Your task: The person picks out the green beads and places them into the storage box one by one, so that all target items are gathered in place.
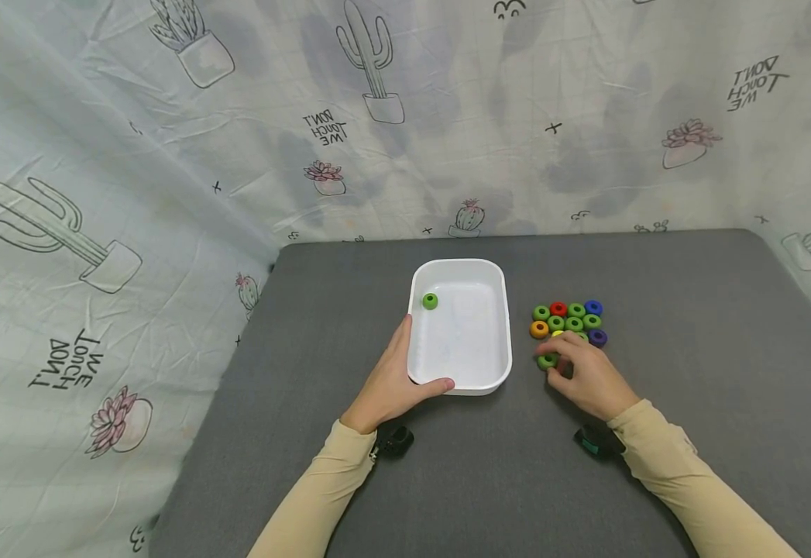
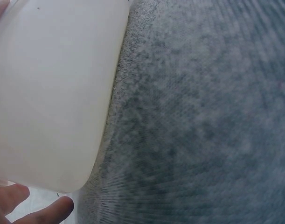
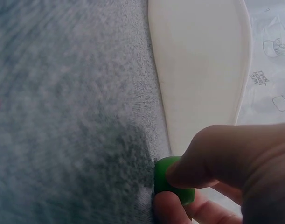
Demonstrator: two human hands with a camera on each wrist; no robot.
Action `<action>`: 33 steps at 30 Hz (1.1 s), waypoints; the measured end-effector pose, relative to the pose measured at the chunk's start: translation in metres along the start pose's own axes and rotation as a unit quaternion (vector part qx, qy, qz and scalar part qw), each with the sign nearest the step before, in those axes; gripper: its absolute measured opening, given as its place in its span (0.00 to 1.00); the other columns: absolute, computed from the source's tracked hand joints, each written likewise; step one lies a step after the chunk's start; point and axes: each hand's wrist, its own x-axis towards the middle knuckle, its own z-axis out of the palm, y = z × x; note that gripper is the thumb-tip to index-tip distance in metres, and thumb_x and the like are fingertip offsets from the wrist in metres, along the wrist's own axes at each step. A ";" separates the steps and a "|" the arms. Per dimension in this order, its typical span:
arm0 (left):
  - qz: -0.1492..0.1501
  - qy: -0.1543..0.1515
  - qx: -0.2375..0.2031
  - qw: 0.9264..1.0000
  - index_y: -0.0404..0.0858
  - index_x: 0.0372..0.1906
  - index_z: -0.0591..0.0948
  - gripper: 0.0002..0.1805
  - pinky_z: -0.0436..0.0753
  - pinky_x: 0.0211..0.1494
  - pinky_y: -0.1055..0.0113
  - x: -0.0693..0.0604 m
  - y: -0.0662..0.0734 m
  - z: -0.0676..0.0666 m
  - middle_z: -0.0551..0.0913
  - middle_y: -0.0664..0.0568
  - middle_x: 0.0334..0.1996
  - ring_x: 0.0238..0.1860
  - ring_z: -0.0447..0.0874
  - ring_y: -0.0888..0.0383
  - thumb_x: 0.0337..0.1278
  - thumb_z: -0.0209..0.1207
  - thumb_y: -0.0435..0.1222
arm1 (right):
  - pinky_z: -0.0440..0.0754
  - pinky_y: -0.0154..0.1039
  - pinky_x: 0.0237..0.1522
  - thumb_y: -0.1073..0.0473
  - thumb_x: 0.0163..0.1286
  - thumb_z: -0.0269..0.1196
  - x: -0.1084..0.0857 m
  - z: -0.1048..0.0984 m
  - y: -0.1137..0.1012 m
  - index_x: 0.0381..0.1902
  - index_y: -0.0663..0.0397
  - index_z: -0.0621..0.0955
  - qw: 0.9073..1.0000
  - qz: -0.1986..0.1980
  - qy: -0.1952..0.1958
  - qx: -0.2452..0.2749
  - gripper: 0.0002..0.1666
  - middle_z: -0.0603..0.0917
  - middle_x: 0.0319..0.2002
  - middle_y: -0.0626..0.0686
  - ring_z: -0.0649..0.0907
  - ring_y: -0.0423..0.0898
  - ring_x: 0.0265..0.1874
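Note:
A white tray point(image 1: 458, 341) holds one green ring bead point(image 1: 430, 301) near its upper left. My left hand point(image 1: 394, 384) grips the tray's lower left corner, thumb along the near rim and fingers against the left side; in the left wrist view fingertips show beside the tray wall point(image 2: 49, 93). Right of the tray, my right hand point(image 1: 589, 380) pinches a green bead point(image 1: 547, 362) at the near edge of a bead group. The right wrist view shows thumb and finger on that green bead point(image 3: 168, 172), which is at the cloth surface.
Behind the right hand lie rows of beads: several green, a red one point(image 1: 558, 309), an orange one point(image 1: 539, 329), a blue one point(image 1: 593, 308), a purple one point(image 1: 597, 337) and a partly covered yellow one. The grey table point(image 1: 349, 310) meets a patterned cloth point(image 1: 447, 155) at the back.

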 end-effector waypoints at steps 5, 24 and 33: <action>0.001 0.001 -0.003 1.000 0.48 0.86 0.38 0.73 0.68 0.76 0.44 0.000 0.000 0.001 0.44 0.54 0.86 0.82 0.54 0.55 0.48 0.73 0.66 | 0.75 0.34 0.30 0.75 0.56 0.71 0.000 0.000 0.000 0.48 0.53 0.87 1.000 0.002 0.001 -0.001 0.22 0.83 0.41 0.48 0.78 0.37 0.30; -0.001 0.002 0.002 1.000 0.51 0.86 0.38 0.72 0.69 0.75 0.45 0.000 -0.003 0.002 0.45 0.55 0.86 0.81 0.55 0.57 0.47 0.72 0.68 | 0.80 0.37 0.32 0.74 0.54 0.71 0.008 -0.003 -0.010 0.45 0.56 0.87 0.996 -0.027 0.081 -0.009 0.20 0.84 0.42 0.49 0.83 0.43 0.30; 0.003 0.003 0.001 1.000 0.49 0.86 0.38 0.73 0.68 0.76 0.45 -0.001 -0.001 0.001 0.44 0.54 0.86 0.82 0.53 0.58 0.47 0.74 0.66 | 0.81 0.33 0.30 0.74 0.57 0.69 0.025 -0.011 -0.024 0.45 0.55 0.87 0.996 -0.016 0.088 0.019 0.18 0.84 0.42 0.48 0.81 0.40 0.30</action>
